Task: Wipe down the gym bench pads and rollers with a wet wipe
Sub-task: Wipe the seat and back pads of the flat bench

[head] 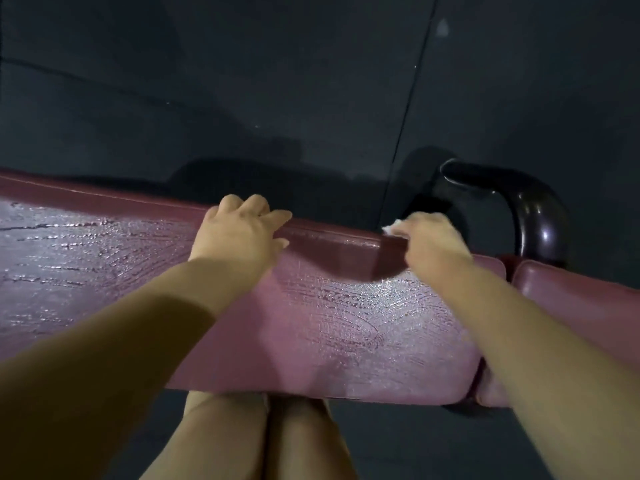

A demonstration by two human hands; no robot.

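Observation:
A long maroon bench pad [329, 327] runs across the view, its top streaked with wet smears. My left hand [242, 230] rests on the pad's far edge, fingers curled over the rim. My right hand [433, 240] reaches over the same far edge further right and holds a white wet wipe [389, 228], of which only a small corner shows by the thumb. A second maroon pad [571, 289] adjoins at the right, across a narrow gap.
A black curved metal tube [530, 209] of the bench frame rises behind the pads at the right. Dark rubber flooring [242, 81] with a seam lies beyond the bench. My bare legs [263, 441] stand against the near side of the pad.

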